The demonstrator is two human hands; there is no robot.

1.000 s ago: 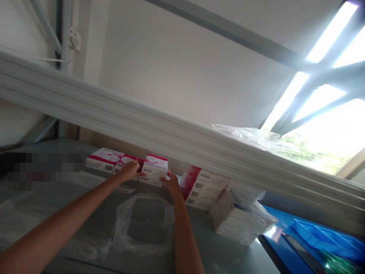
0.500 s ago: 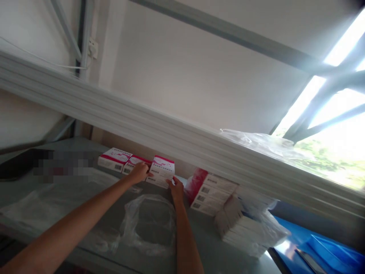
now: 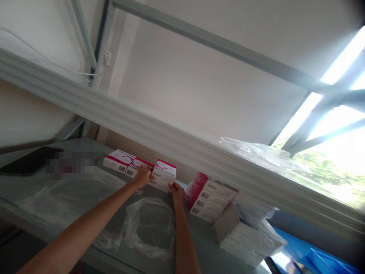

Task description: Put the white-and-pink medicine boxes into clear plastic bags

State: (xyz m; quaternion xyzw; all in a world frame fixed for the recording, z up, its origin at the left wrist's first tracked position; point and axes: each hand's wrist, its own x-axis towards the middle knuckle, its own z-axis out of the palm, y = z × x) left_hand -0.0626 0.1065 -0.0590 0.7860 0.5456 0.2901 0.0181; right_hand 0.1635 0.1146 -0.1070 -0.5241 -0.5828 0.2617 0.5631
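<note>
On the grey shelf, a stack of two white and pink boxes [image 3: 163,176] stands between my hands. My left hand [image 3: 143,176] presses its fingers against the stack's left side, over a neighbouring flat box [image 3: 135,164]. At the lower right corner of the stack, my right hand [image 3: 177,191] grips with bent fingers. Another white and pink box [image 3: 119,160] lies at the left end of the row. The far sides of the stack are hidden.
Right of my hands stands a taller stack of similar boxes [image 3: 212,196], then white cartons [image 3: 242,236] under clear plastic. A crumpled clear bag [image 3: 131,224] lies in front. A dark flat tray [image 3: 31,161] sits far left. The upper shelf beam [image 3: 159,133] crosses above the boxes.
The camera view has shifted slightly, so the scene sits a little lower. Both hands remain at the two-box stack, which shows no clear movement on the shelf.
</note>
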